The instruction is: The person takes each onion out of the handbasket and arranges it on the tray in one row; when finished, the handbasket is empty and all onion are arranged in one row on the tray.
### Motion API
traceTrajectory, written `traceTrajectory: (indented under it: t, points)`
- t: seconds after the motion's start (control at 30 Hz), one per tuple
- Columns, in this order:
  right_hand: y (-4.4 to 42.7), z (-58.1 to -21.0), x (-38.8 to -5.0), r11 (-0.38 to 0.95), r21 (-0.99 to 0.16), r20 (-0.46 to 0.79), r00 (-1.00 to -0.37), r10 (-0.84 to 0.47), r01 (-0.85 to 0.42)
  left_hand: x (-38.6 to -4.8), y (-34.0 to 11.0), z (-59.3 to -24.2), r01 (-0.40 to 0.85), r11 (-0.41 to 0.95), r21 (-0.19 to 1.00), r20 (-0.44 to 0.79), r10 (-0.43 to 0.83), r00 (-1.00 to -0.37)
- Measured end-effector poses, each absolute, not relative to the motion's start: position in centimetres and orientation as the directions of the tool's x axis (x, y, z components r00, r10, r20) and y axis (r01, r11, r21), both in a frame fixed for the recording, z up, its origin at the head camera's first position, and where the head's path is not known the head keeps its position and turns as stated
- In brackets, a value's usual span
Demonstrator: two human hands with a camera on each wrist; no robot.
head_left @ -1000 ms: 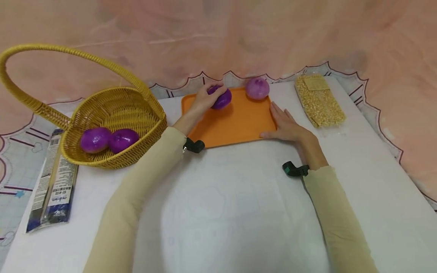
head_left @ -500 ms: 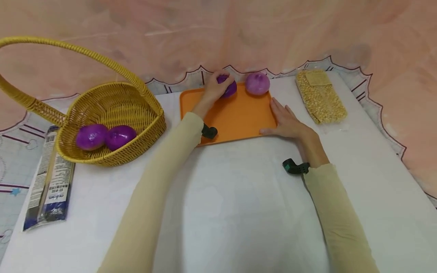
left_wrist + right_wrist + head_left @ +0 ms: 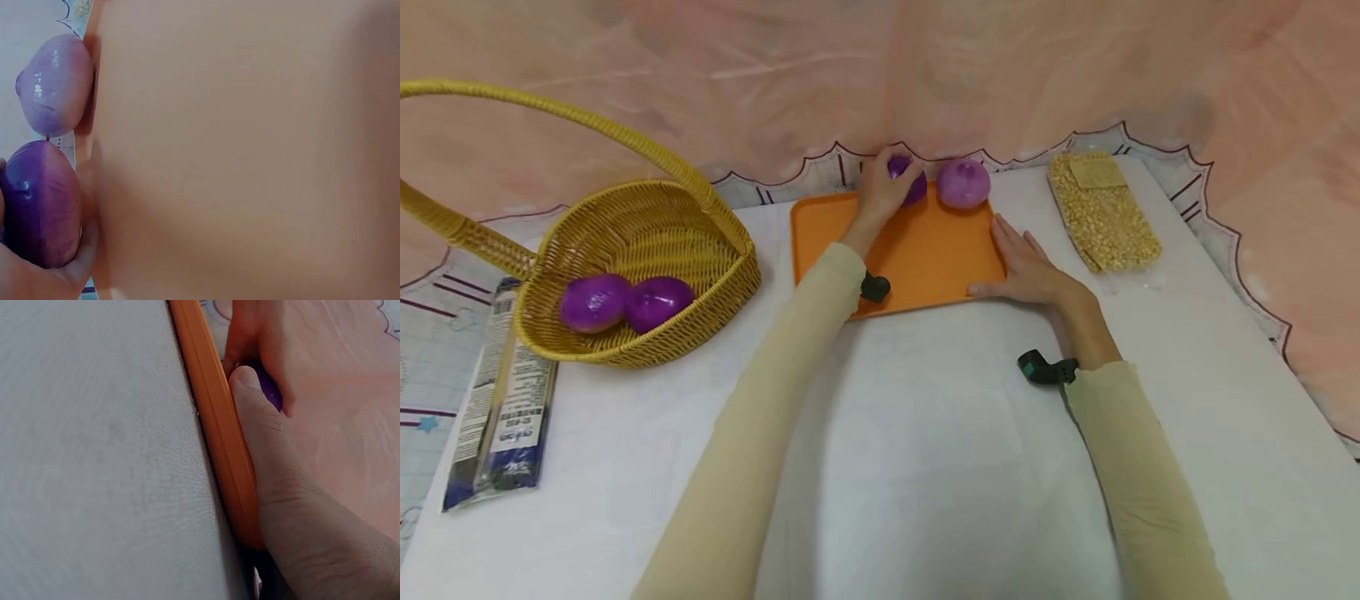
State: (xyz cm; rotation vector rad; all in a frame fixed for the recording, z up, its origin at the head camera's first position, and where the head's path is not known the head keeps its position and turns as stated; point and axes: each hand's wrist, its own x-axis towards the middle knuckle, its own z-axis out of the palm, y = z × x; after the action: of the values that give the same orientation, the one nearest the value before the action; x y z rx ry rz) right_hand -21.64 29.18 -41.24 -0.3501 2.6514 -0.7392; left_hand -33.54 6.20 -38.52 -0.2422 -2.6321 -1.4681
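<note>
We hold a dark purple onion (image 3: 916, 192) in our left hand (image 3: 878, 190), fingers and thumb curled round it, at the far edge of the orange tray (image 3: 943, 258), just left of a paler onion (image 3: 963, 185). Our right hand (image 3: 1032, 272) is spread wide against the tray's near right corner. On the counter (image 3: 925, 442), to the left, we see a wicker basket (image 3: 718, 308) with two purple onions (image 3: 658, 303) inside and a long packet (image 3: 501, 417) beside it; a bag of yellow kernels (image 3: 1105, 221) lies right of the tray.
</note>
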Motion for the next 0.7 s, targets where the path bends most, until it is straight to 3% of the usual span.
traceTrajectory:
  t: [0.37,0.7]
  points:
    - [29.44,-40.74,-22.02,0.835,-0.533,-0.279,-0.903,-0.325,-0.136,-34.04,6.81,-38.27,0.238,0.497,0.834,0.209,0.115,-0.971]
    - [29.12,-41.4,-21.85,0.83,-0.535,-0.272,-0.899,-0.344,-0.156,-33.78,6.58,-38.82,0.17,0.572,0.803,0.116,0.13,-0.985]
